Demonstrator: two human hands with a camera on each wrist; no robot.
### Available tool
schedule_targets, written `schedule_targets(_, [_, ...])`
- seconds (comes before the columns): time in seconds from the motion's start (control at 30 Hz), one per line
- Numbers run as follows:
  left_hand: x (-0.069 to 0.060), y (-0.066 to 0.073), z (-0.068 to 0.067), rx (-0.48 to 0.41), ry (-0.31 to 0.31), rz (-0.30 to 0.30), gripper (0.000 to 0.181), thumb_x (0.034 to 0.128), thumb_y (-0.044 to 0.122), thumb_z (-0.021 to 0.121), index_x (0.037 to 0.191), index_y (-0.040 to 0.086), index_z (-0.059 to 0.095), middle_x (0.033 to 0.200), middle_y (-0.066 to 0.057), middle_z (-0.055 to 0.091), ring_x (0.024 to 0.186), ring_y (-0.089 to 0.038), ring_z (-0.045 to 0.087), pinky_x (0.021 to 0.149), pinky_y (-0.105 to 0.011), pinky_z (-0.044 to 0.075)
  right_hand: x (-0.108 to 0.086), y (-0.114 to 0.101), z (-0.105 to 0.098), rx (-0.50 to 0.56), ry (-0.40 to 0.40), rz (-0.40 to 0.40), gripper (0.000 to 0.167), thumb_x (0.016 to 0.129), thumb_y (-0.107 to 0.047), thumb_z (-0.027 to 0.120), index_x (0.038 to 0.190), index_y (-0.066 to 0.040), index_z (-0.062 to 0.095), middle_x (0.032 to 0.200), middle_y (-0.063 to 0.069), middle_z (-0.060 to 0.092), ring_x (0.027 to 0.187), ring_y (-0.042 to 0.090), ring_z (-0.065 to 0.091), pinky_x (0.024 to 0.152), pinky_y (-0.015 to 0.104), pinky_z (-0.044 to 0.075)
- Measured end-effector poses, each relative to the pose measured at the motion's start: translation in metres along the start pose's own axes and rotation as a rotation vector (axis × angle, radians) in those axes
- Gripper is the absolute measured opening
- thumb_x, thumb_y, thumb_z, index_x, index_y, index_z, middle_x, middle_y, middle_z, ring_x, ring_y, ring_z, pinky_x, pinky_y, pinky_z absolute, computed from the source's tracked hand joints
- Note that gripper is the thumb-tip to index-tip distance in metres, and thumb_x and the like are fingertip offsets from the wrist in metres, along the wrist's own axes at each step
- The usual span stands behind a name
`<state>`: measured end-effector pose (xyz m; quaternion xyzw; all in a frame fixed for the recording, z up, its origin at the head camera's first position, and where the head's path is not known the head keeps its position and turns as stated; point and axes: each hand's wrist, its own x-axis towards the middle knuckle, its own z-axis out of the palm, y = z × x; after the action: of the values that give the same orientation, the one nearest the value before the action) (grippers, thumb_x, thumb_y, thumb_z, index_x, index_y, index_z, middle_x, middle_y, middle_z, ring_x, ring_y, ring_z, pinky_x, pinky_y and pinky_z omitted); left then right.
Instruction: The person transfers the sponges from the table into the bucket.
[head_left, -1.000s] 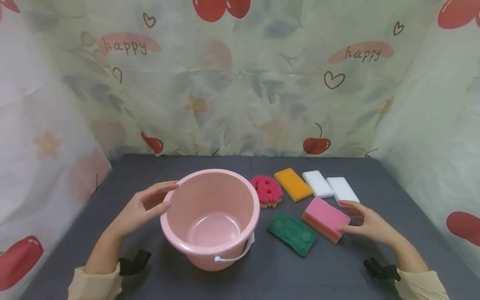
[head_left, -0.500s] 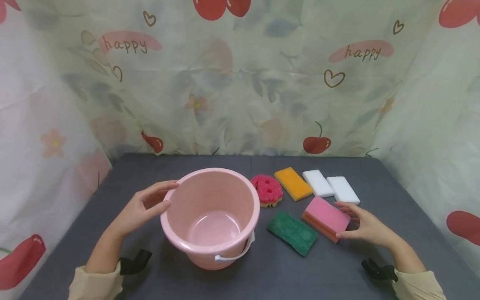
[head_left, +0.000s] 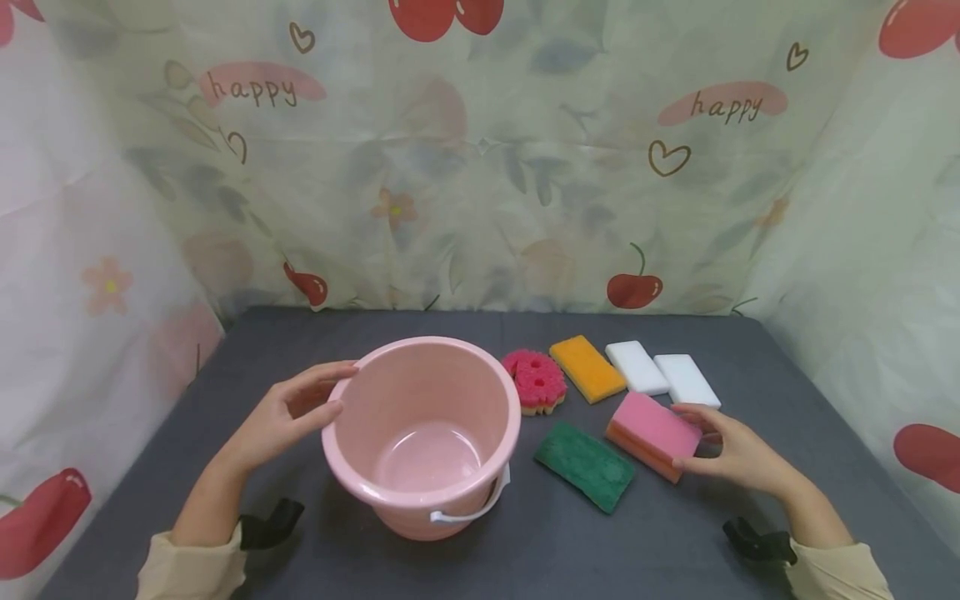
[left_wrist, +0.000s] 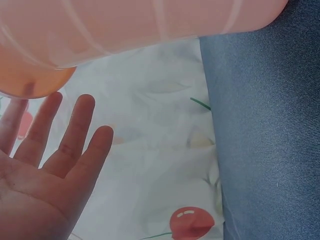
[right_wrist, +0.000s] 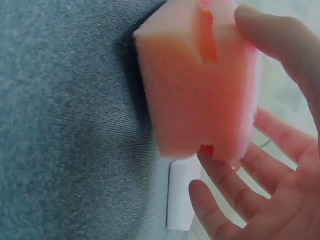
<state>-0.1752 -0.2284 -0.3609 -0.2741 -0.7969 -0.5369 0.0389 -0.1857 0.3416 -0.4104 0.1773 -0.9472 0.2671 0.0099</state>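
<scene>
Bucket: pink (head_left: 431, 383), upright on the table (head_left: 570, 550), left of its middle and well away from the back edge; its pale handle (head_left: 450, 519) hangs on the near right side.
Left hand (head_left: 273, 421): at the bucket's left rim, fingers extended and apart, fingertips against or just beside it, clasping nothing.
Right hand (head_left: 738, 450): pinching the pink sponge (head_left: 656, 429) by its right end, thumb on one side and fingers on the opposite one.
Pink sponge: toward the table's right edge; whether it is wholly down on the cloth I cannot tell.
Other sponges: green (head_left: 585, 467) between it and the bucket; red (head_left: 551, 392), orange (head_left: 587, 369) and two white ones (head_left: 636, 368) (head_left: 687, 381) in a row toward the back right corner.
Sponge risk: held by one end, the soft foam could twist or slip free if the pinch slackens.
Neighbour risk: a low move leftward could drag the green sponge.
Bucket risk: a shove from those straight fingers could slide or tip it, since nothing grips the rim.
</scene>
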Motion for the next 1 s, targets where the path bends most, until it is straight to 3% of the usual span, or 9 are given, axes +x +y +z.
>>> schedule_targets(0.3, [0.000,-0.001,-0.001,-0.016,-0.007,-0.003,0.043,0.0884,-0.001,0.057,0.131,-0.001,0.050,0.130,0.021,0.051,0.110,0.002,0.057,0.085,-0.016,0.048,0.003,-0.002,-0.005,0.029,0.019,-0.027,0.069,0.074,-0.029,0.079,0.130,-0.002,0.048,0.123,0.015,0.057,0.095,-0.014,0.045,0.080,0.024,0.051])
schedule_targets(0.53, [0.000,0.001,-0.001,-0.018,-0.016,-0.016,0.043,0.0890,0.000,0.057,0.132,0.000,0.049,0.131,0.021,0.051,0.110,0.002,0.057,0.085,-0.016,0.049,0.006,-0.010,-0.010,0.029,0.029,-0.025,0.069,0.075,-0.029,0.078,0.132,-0.005,0.047,0.122,0.014,0.057,0.093,-0.012,0.045,0.081,0.030,0.051])
schedule_targets(1.0, [-0.001,0.000,0.001,-0.004,-0.008,-0.014,0.043,0.0888,0.000,0.057,0.131,-0.001,0.050,0.130,0.023,0.051,0.109,0.003,0.057,0.086,-0.016,0.048,0.019,-0.034,-0.022,0.039,0.081,-0.108,0.066,0.074,-0.023,0.078,0.130,-0.004,0.048,0.120,0.012,0.057,0.093,-0.011,0.045,0.078,0.020,0.049])
